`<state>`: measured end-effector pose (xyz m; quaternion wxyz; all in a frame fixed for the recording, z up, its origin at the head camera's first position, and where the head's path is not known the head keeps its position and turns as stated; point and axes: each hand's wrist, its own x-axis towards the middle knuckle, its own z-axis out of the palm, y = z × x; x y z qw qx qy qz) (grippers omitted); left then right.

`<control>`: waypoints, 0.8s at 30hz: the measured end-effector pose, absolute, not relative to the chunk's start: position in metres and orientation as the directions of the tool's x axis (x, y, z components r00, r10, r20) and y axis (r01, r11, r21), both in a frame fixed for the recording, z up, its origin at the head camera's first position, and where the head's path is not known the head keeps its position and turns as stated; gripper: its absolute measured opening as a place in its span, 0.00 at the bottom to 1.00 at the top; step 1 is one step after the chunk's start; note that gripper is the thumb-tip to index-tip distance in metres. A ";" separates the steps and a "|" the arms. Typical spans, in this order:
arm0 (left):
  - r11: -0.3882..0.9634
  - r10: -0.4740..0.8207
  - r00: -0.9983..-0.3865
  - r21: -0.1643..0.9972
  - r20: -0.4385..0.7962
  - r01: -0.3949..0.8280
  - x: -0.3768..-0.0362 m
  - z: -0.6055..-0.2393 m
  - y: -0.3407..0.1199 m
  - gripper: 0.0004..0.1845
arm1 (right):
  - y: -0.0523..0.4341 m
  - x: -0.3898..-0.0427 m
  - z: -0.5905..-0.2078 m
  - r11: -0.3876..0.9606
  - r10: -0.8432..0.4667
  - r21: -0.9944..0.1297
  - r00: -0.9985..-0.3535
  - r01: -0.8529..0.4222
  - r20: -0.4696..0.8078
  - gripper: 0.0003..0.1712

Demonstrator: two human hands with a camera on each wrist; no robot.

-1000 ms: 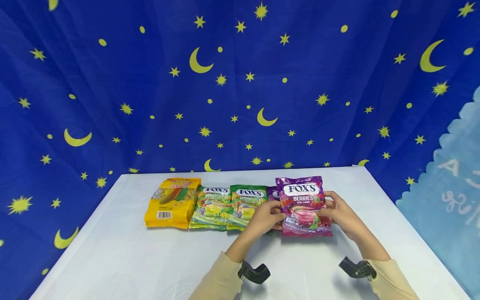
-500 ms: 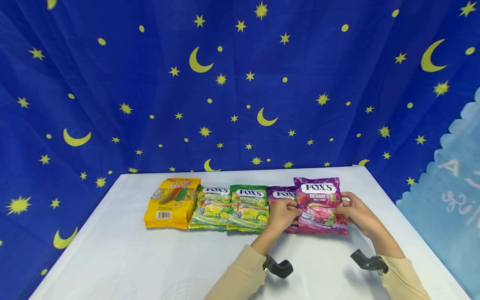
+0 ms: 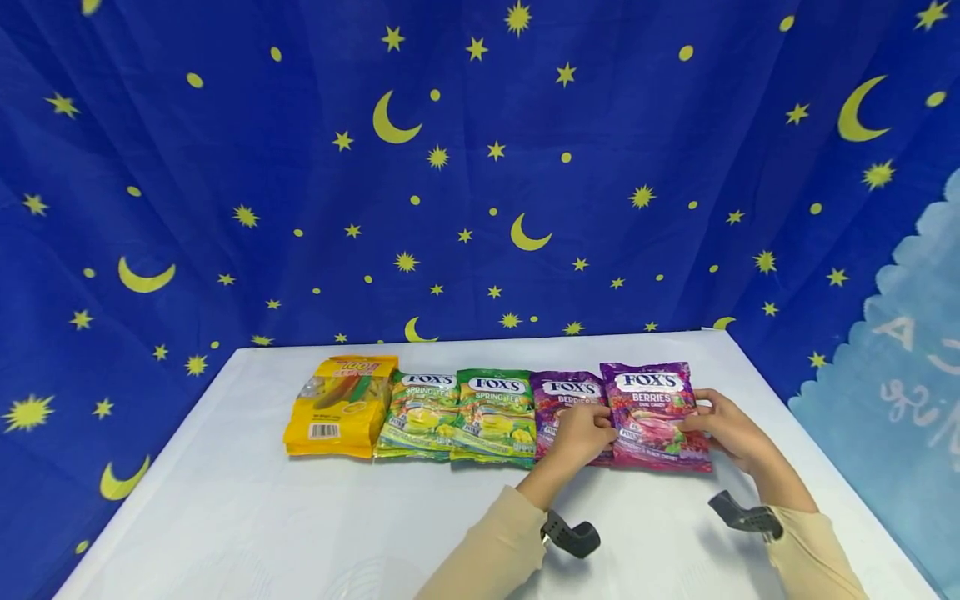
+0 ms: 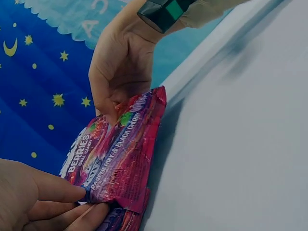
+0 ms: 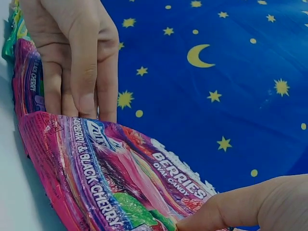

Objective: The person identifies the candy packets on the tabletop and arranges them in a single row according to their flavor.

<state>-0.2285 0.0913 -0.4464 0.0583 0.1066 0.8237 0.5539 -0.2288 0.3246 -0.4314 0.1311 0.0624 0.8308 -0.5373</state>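
Note:
A purple Fox's Berries candy bag (image 3: 651, 408) is at the right end of a row, tilted with its front toward me. My right hand (image 3: 738, 433) holds its right edge, thumb on the front and fingers behind. At its lower left edge is my left hand (image 3: 576, 440), and the left wrist view has that hand's thumb and fingers (image 4: 94, 216) pinching the bag's side. Partly covered by my left hand is a second purple Berries bag (image 3: 551, 404), directly left of the first. In the right wrist view the held bag (image 5: 86, 168) overlaps that second one.
Left of the purple bags lie two green Spring Tea candy bags (image 3: 495, 417), then a yellow bag (image 3: 341, 408) with a barcode. All rest on a white table (image 3: 300, 525). A blue cloth (image 3: 480, 192) with moons and stars hangs behind the table's back edge.
Both hands have moved right with the purple candy bag, which overlapped the second Berries bag more before. More of that second bag and the right green bag now shows.

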 end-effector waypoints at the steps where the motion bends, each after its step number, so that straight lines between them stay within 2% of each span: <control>1: 0.371 0.239 -0.971 0.921 0.025 0.115 -0.229 -0.446 0.092 0.18 | 0.325 -0.229 -0.432 0.417 -0.033 -0.874 -0.957 0.249 -0.289 0.44; 8: 0.451 0.237 -0.970 0.877 0.057 0.162 -0.229 -0.446 0.094 0.17 | 0.328 -0.231 -0.435 0.430 -0.026 -0.864 -0.954 0.260 -0.300 0.43; 24: 0.464 0.249 -0.968 0.875 0.019 0.137 -0.226 -0.444 0.095 0.18 | 0.325 -0.232 -0.440 0.477 -0.002 -0.839 -0.954 0.262 -0.298 0.42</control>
